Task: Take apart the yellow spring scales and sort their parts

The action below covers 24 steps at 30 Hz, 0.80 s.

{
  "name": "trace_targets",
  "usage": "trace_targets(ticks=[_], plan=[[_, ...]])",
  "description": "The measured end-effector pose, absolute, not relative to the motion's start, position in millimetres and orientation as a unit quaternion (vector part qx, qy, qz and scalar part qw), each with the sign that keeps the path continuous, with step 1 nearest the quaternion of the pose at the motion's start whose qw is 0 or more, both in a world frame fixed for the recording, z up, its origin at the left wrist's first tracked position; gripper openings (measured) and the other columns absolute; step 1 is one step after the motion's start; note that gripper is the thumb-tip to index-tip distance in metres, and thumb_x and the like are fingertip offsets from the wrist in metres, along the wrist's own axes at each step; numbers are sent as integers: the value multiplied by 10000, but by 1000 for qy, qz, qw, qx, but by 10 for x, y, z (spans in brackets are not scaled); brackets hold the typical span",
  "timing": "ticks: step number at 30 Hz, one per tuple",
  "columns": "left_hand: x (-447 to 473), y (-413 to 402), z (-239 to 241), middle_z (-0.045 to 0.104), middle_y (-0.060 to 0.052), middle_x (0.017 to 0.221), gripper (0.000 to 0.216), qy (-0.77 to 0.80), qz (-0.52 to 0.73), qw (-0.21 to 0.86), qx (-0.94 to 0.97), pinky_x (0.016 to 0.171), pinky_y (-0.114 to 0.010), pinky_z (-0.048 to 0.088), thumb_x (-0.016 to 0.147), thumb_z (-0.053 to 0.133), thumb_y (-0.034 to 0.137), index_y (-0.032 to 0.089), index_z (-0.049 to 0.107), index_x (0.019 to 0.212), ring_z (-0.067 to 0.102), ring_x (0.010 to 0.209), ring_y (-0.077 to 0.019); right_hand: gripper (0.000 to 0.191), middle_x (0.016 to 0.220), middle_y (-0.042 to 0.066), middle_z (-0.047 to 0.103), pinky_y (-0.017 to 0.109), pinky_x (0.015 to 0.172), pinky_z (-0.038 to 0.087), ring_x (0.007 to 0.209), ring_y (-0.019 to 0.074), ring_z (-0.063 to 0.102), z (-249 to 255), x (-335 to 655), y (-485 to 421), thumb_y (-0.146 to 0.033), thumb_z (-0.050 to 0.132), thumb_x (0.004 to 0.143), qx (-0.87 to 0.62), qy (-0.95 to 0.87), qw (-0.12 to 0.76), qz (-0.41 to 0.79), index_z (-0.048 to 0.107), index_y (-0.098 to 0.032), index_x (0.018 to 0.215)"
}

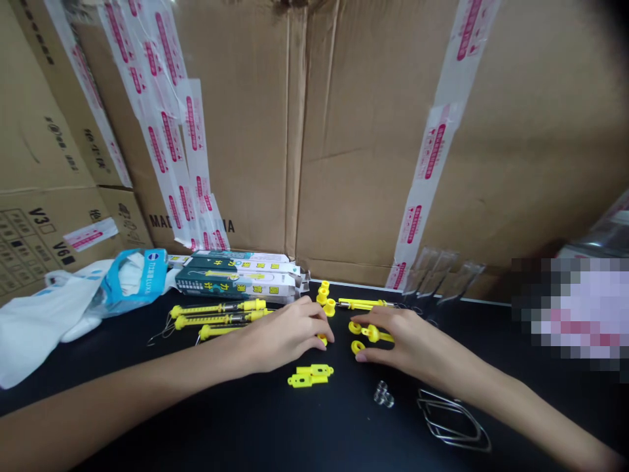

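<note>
My left hand (295, 333) is over the black table with fingers curled and closed around a small yellow ring (322, 339), partly hidden. To the right, my right hand (400, 331) has thumb and forefinger spread. Its fingertips are at two yellow rings (357, 348), and a yellow knobbed part (372, 334) lies between them, running under the hand. Two flat yellow plates (310, 376) with slots lie in front of my left hand. Yellow flanged caps (323, 293) stand behind, between the hands. Several yellow spring scales (216, 319) with hooks lie left of my left hand, partly covered by it.
Spring scale boxes (236, 275) lie at the back left, next to a blue-and-white plastic package (135, 278). Clear tubes (432, 275) stand at the back right. Small clear pieces (383, 394) and bent metal wires (455, 419) lie near the right forearm. Cardboard (363, 131) walls the back.
</note>
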<state>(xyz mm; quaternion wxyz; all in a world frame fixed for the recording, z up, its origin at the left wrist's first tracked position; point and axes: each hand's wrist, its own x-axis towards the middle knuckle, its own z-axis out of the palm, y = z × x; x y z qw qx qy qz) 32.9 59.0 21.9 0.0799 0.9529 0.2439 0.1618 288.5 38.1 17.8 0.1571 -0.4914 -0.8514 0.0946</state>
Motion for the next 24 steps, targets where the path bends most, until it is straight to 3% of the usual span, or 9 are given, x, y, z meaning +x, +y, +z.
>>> trace_targets(ticks=[10,16,19,22,24], plan=[[274,604,221,716,-35,1104,205,245,178,153,941,962,-360,487,863,746,125,201,713,1050,637,1077,-200,210,1005,13,780,290,820,541,898,199,735,250,2652,382,-211,721,825,-445,-869,144,160,746,-244,1031],[268,573,283,729,-24,1078,327,236,180,174,939,949,-336,487,821,779,93,192,680,1116,644,1052,-183,408,1217,69,721,396,985,491,1132,270,662,298,2708,378,-352,772,804,-461,-861,150,151,693,-242,1189],[265,585,327,719,-15,1091,432,236,183,172,939,903,-320,508,769,846,180,207,660,1158,662,1013,-184,444,1209,53,730,398,984,498,1110,272,678,285,2754,376,-345,785,793,-466,-859,139,159,679,-268,1218],[287,648,349,706,-26,1086,358,244,196,154,937,806,-276,535,845,787,261,202,647,1169,677,920,-162,395,1141,19,755,352,951,516,1015,240,718,250,2772,376,-311,761,819,-460,-862,125,173,683,-299,1207],[321,717,343,695,-56,1100,221,254,209,128,935,838,-288,531,949,656,204,168,637,1167,669,949,-166,332,1126,10,757,330,939,517,990,223,726,229,2767,377,-308,718,860,-459,-862,123,177,690,-308,1191]])
